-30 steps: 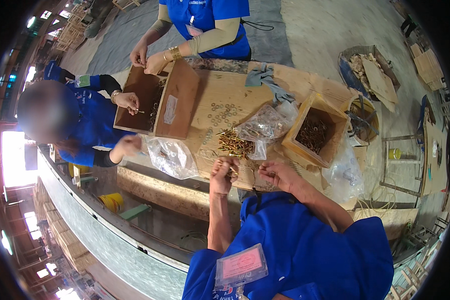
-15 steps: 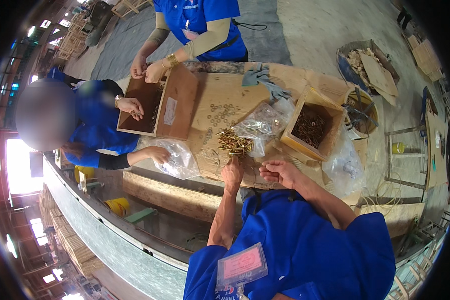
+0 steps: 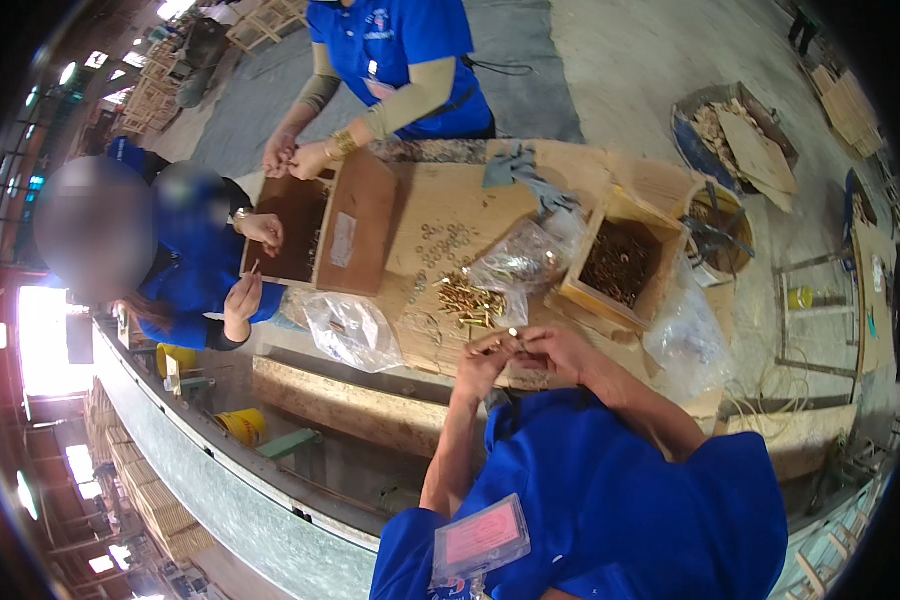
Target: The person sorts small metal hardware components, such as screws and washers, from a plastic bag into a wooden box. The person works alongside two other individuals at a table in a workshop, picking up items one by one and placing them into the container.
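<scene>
Left hand (image 3: 480, 366) and right hand (image 3: 556, 353) pinch shiny metal (image 3: 513, 332) near heaped, slender, brassy screws (image 3: 468, 298)

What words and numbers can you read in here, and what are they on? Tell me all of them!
Pink badge on the wearer's chest: print too small and blurred to read.
Wearer's blue shirt: lettering under the badge, partly cut off; I won't copy it.
Standing co-worker's blue shirt: chest lettering, small; I won't copy it.
Paper label on the brown box: too blurred to read.
</scene>
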Demonstrator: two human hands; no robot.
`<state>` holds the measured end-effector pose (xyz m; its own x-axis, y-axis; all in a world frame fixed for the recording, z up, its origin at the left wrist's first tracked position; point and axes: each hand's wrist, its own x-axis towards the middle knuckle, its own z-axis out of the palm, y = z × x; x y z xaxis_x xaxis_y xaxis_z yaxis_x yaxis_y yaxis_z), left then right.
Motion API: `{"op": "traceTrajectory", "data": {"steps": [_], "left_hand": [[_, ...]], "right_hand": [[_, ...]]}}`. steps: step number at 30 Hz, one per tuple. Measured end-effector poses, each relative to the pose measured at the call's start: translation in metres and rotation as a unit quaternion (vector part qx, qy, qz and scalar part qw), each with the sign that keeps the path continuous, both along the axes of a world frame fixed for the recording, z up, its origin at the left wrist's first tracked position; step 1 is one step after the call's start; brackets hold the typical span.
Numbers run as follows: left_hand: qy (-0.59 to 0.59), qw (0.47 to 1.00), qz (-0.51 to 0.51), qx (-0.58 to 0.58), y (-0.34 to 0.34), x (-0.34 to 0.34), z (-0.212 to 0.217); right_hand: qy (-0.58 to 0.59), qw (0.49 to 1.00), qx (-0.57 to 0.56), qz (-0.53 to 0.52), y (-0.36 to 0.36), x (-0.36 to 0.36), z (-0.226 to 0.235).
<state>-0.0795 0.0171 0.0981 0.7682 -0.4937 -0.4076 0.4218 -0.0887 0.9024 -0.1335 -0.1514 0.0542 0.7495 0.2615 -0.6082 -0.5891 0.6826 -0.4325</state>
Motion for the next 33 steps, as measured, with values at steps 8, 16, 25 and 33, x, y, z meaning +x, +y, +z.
{"op": "traceTrajectory", "data": {"steps": [8,16,25,33], "left_hand": [[-0.023,0.995,-0.084,-0.05,0.004,0.007,0.023],[0.001,0.995,-0.081,-0.055,0.004,0.01,0.01],[-0.146,0.984,-0.106,-0.009,-0.008,0.011,0.04],[-0.359,0.919,-0.138,0.085,-0.008,0.013,0.065]], "right_hand": [[-0.005,0.998,-0.036,0.055,-0.004,0.006,0.015],[-0.013,0.992,-0.071,0.104,-0.01,0.009,0.016],[-0.022,0.997,-0.049,0.05,-0.016,0.009,0.011],[-0.057,0.997,0.015,0.04,-0.02,0.0,0.032]]}}
